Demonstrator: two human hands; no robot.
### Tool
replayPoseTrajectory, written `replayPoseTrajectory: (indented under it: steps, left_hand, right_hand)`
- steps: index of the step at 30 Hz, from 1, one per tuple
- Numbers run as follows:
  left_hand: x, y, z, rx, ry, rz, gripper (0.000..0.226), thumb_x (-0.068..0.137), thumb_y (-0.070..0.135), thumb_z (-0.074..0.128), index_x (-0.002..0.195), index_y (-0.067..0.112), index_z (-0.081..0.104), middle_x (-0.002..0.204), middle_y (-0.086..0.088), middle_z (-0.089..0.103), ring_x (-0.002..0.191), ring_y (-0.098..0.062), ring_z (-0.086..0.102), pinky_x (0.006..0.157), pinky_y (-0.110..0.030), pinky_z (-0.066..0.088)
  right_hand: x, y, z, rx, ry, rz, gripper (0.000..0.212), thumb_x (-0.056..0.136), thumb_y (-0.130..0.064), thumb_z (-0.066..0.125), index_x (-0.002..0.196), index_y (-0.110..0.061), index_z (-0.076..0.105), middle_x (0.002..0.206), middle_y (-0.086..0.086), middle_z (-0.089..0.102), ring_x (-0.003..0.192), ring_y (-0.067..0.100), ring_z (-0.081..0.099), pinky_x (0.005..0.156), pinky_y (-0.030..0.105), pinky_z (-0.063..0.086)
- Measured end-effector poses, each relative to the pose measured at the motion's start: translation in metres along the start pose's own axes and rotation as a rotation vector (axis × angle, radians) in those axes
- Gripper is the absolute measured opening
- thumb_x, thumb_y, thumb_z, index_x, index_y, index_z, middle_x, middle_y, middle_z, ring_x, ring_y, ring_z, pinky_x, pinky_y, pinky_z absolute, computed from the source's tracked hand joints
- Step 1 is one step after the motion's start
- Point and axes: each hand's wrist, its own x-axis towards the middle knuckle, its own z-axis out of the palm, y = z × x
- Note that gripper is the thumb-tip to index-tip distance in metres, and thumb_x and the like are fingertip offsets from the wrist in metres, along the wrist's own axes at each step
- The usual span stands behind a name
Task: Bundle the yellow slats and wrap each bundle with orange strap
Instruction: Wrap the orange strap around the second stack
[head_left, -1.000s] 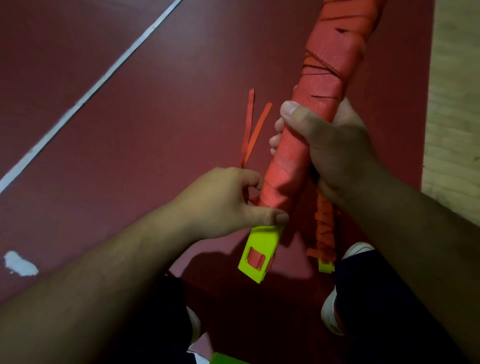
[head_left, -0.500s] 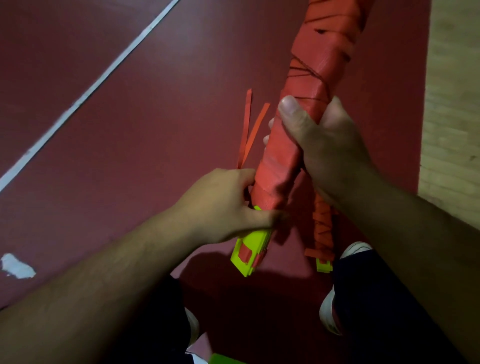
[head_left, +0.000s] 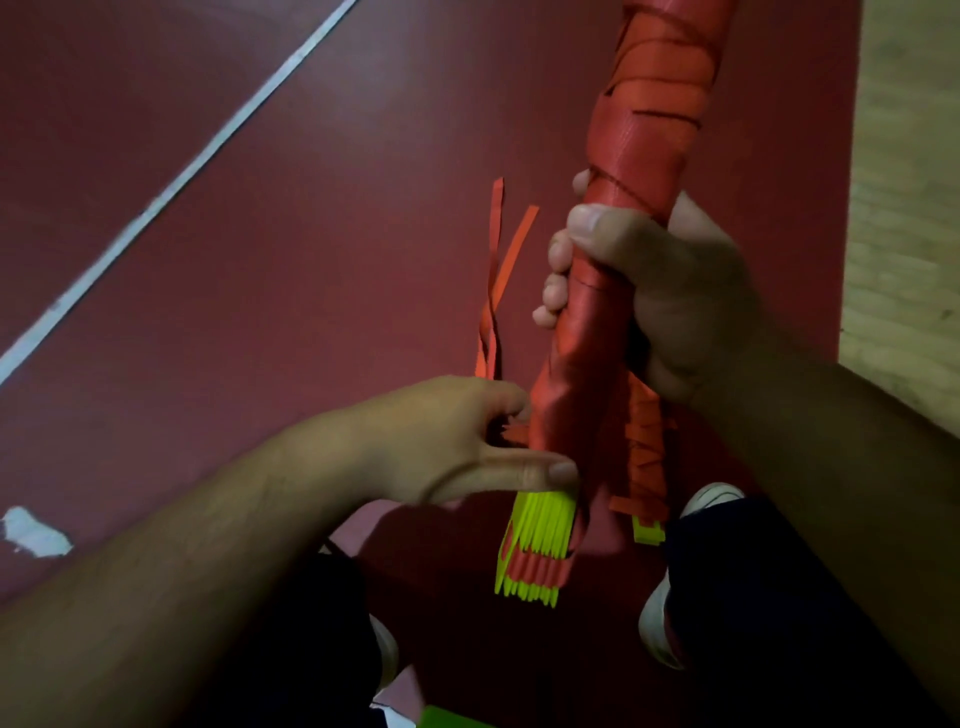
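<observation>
Midway along the orange-strapped slat bundle (head_left: 639, 150), right hand (head_left: 670, 291) grips it; left hand (head_left: 431, 441) pinches its lower end, above yellow tips (head_left: 540, 525).

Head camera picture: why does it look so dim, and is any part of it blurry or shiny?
Head view: light is dim and warm; a dark shadow lies on the red floor below the wrapped bundle; the right hand gripping it looks soft, probably motion blur; the yellow slat ends are brightest and sharpest; the forearms loom large, a wide-angle effect.
</observation>
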Motion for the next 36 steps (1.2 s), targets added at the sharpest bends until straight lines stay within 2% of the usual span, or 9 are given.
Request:
replayPoseTrajectory:
  steps: [5, 10, 15, 17, 20, 24, 26, 30, 36]
  left_hand:
    - [0.001, 0.005, 0.0, 0.241, 0.175, -0.164, 0.067, 0.072, 0.087, 0.047, 0.095, 0.027, 0.064, 0.075, 0.002, 0.064, 0.068, -0.016, 0.059, 0.063, -0.035, 0.047]
    - [0.001, 0.007, -0.001, 0.186, 0.247, -0.109, 0.053, 0.071, 0.078, 0.063, 0.085, 0.027, 0.066, 0.069, 0.004, 0.066, 0.061, -0.011, 0.058, 0.059, -0.034, 0.047]
    - [0.001, 0.013, 0.007, 0.221, 0.225, -0.111, 0.045, 0.07, 0.081, 0.059, 0.082, 0.038, 0.053, 0.073, 0.01, 0.062, 0.065, -0.007, 0.055, 0.061, -0.031, 0.044]
    - [0.001, 0.012, 0.007, 0.218, 0.268, -0.051, 0.038, 0.072, 0.073, 0.064, 0.073, 0.037, 0.052, 0.065, 0.006, 0.058, 0.058, -0.011, 0.051, 0.056, -0.028, 0.039]
    - [0.0, 0.007, 0.0, 0.006, 0.189, 0.072, 0.028, 0.082, 0.042, 0.078, 0.079, 0.018, 0.064, 0.069, -0.003, 0.064, 0.06, -0.011, 0.056, 0.06, -0.027, 0.045]
    - [-0.004, 0.004, -0.005, -0.241, -0.014, 0.132, 0.016, 0.085, 0.024, 0.08, 0.084, 0.014, 0.067, 0.078, -0.007, 0.069, 0.07, -0.013, 0.061, 0.069, -0.032, 0.053]
    - [-0.003, 0.002, -0.004, -0.233, -0.021, 0.103, 0.017, 0.083, 0.025, 0.081, 0.079, 0.024, 0.065, 0.072, 0.007, 0.066, 0.068, -0.002, 0.058, 0.067, -0.024, 0.048]
    - [0.0, 0.0, -0.002, -0.024, 0.15, -0.003, 0.023, 0.08, 0.047, 0.078, 0.09, 0.033, 0.063, 0.079, 0.014, 0.067, 0.071, 0.001, 0.06, 0.065, -0.016, 0.044]
    - [0.008, -0.001, 0.005, 0.153, 0.242, -0.222, 0.051, 0.075, 0.075, 0.062, 0.101, 0.032, 0.057, 0.084, 0.008, 0.066, 0.074, -0.011, 0.062, 0.065, -0.03, 0.048]
  right_hand:
    - [0.003, 0.006, -0.002, -0.139, 0.142, -0.069, 0.037, 0.08, -0.014, 0.071, 0.109, -0.011, 0.049, 0.084, 0.012, 0.059, 0.062, 0.025, 0.063, 0.068, 0.049, 0.059]
    - [0.003, 0.011, 0.0, -0.145, 0.186, -0.064, 0.033, 0.084, -0.009, 0.074, 0.106, -0.011, 0.049, 0.089, 0.009, 0.064, 0.071, 0.026, 0.068, 0.072, 0.052, 0.06]
    - [0.002, 0.018, 0.001, -0.165, 0.222, -0.037, 0.035, 0.078, -0.015, 0.082, 0.097, -0.018, 0.053, 0.082, 0.001, 0.069, 0.076, 0.027, 0.072, 0.073, 0.054, 0.06]
    - [0.002, 0.017, 0.002, -0.163, 0.201, -0.027, 0.037, 0.076, -0.018, 0.081, 0.101, -0.015, 0.053, 0.084, 0.003, 0.068, 0.075, 0.027, 0.072, 0.071, 0.052, 0.06]
    - [0.001, 0.008, 0.002, -0.002, 0.11, 0.019, 0.041, 0.076, -0.022, 0.072, 0.109, -0.008, 0.053, 0.088, 0.011, 0.064, 0.072, 0.026, 0.069, 0.061, 0.037, 0.057]
    - [-0.001, 0.001, -0.002, 0.119, -0.108, 0.104, 0.016, 0.08, -0.023, 0.065, 0.091, -0.013, 0.07, 0.086, 0.012, 0.071, 0.072, 0.026, 0.07, 0.068, 0.04, 0.059]
    - [-0.002, 0.003, -0.003, 0.075, -0.121, 0.112, 0.012, 0.081, -0.02, 0.063, 0.083, -0.014, 0.073, 0.083, 0.013, 0.07, 0.07, 0.027, 0.068, 0.068, 0.04, 0.057]
    - [0.002, 0.01, -0.007, -0.029, 0.042, 0.023, 0.012, 0.091, -0.01, 0.066, 0.1, -0.003, 0.065, 0.089, 0.015, 0.072, 0.08, 0.029, 0.071, 0.073, 0.041, 0.059]
    - [0.002, 0.015, -0.007, -0.261, 0.235, -0.066, 0.012, 0.088, -0.021, 0.073, 0.098, -0.018, 0.065, 0.099, 0.001, 0.074, 0.09, 0.011, 0.073, 0.078, 0.026, 0.058]
